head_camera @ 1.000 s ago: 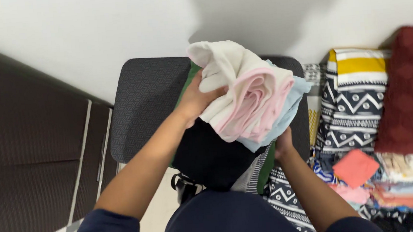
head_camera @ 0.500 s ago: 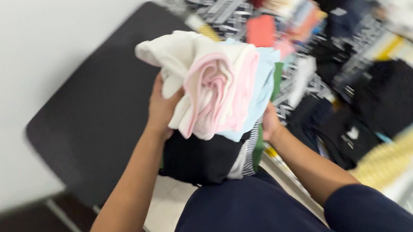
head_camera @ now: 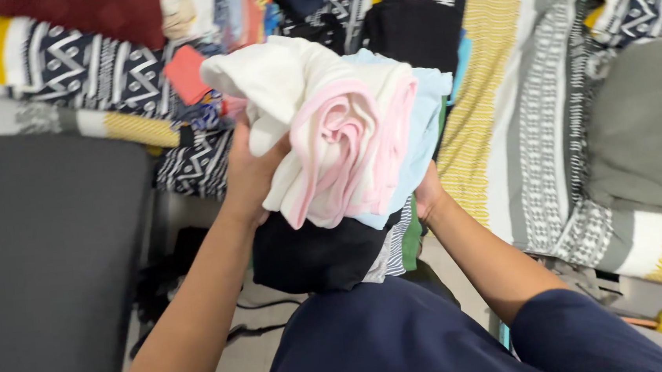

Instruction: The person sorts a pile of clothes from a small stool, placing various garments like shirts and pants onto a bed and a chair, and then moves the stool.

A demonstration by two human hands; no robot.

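You hold a stack of folded clothes [head_camera: 336, 154] in front of your chest, above the gap between the chair and the bed: a white garment and a pink one on top, a pale blue one under them, then striped, green and black pieces at the bottom. Your left hand [head_camera: 247, 173] presses flat against the stack's left side, its fingers [head_camera: 266, 156] tucked under the white fabric and clasping it. Your right hand [head_camera: 428, 194] braces the right side low down, mostly hidden behind the blue cloth, so you cannot tell how its fingers lie. To the left stands a dark grey chair [head_camera: 46, 263]. Beyond and to the right lies the bed [head_camera: 530, 115] with its black, white and yellow patterned cover. At its far left sits a heap of loose coloured clothes [head_camera: 216, 30], with a grey pillow [head_camera: 649, 129] at the right.
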